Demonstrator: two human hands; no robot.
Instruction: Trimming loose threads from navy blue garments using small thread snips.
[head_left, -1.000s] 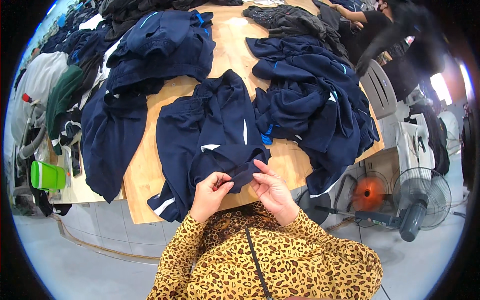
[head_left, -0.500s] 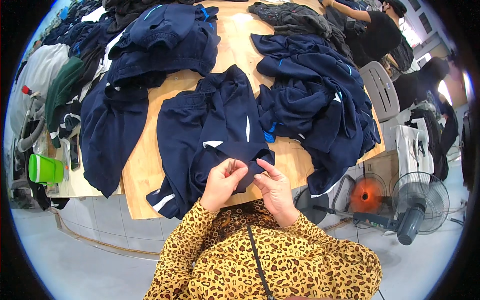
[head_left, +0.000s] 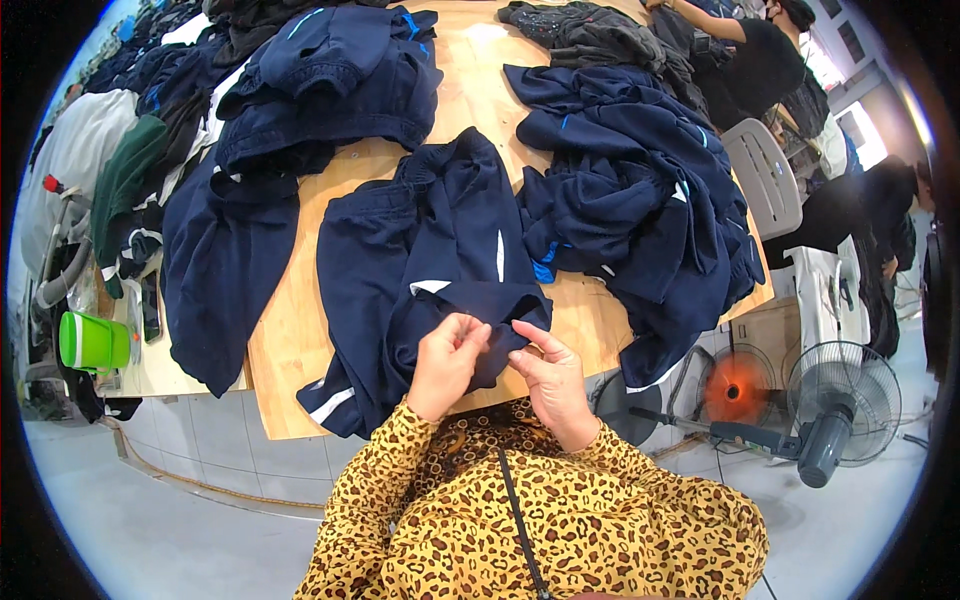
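Observation:
In front of me a pair of navy trousers (head_left: 370, 260) with an elastic waistband and white inserts lies spread on the wooden table, one leg folded toward me. My left hand (head_left: 448, 362) is closed in a pinch at the near end of that leg; whatever its fingertips hold is too small to make out. Facing it, my right hand (head_left: 552, 383) has its thumb and forefinger on the edge of the leg's dark cloth, the other fingers curled below. The cloth stretches between the two hands, close to the table's front edge.
Navy garment piles lie at the left (head_left: 330, 100) and right (head_left: 640, 190). Beyond the table's right corner stand a grey fan (head_left: 840, 400), an orange glowing round thing (head_left: 735, 390) and a plastic chair (head_left: 765, 175). A green bucket (head_left: 95, 340) is at left. Other people work at the right.
Both hands keep nearly the same place and grip. The whole view has shifted slightly; at the far right, a person in black has shifted and a hand now shows.

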